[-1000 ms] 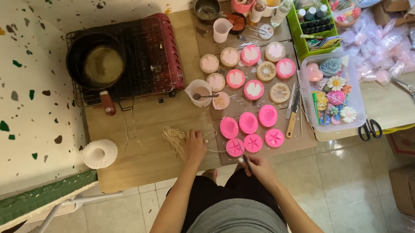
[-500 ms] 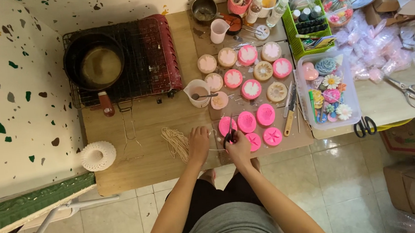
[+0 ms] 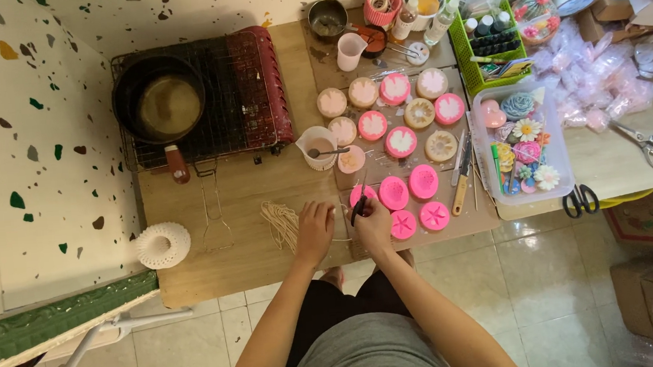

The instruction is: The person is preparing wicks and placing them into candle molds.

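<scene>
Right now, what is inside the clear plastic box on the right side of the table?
The clear plastic box holds colourful flower-shaped pieces and a pink heart; anything beneath them is hidden.

Small dark-handled scissors (image 3: 358,202) held upright in the right hand (image 3: 374,226), blades pointing away; pale wick string (image 3: 282,223) bundled just left of the left hand (image 3: 314,232).

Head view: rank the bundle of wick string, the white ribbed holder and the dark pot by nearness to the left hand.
From the left hand:
1. Bundle of wick string, just beside it on the left.
2. White ribbed holder, farther left at the table edge.
3. Dark pot, up on the stove at the far left.
</scene>
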